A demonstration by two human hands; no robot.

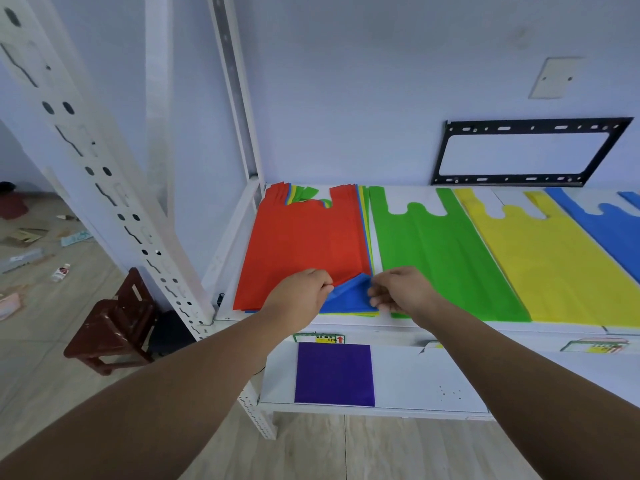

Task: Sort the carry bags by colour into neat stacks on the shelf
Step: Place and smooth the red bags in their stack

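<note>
My left hand (301, 292) pinches the red bag (304, 244) at its near edge; my right hand (398, 289) pinches the blue bag (349, 299) beneath; both top the mixed stack at the shelf's (346, 328) left end, beside the green bag (443, 258) and yellow bag (554, 265).

1. both arms are stretched out forward and pretty much straight. the left arm (156, 393) comes in from the lower left, the right arm (519, 375) from the lower right, and they angle toward each other.
2. left hand (299, 294) has its back facing up, fingers curled under, pinching the near edge of the red bag (304, 244).
3. right hand (401, 289) has its knuckles up too, thumb and fingertips nipping the corner of the blue bag (349, 299).
4. the hands are near each other but not touching.
</note>
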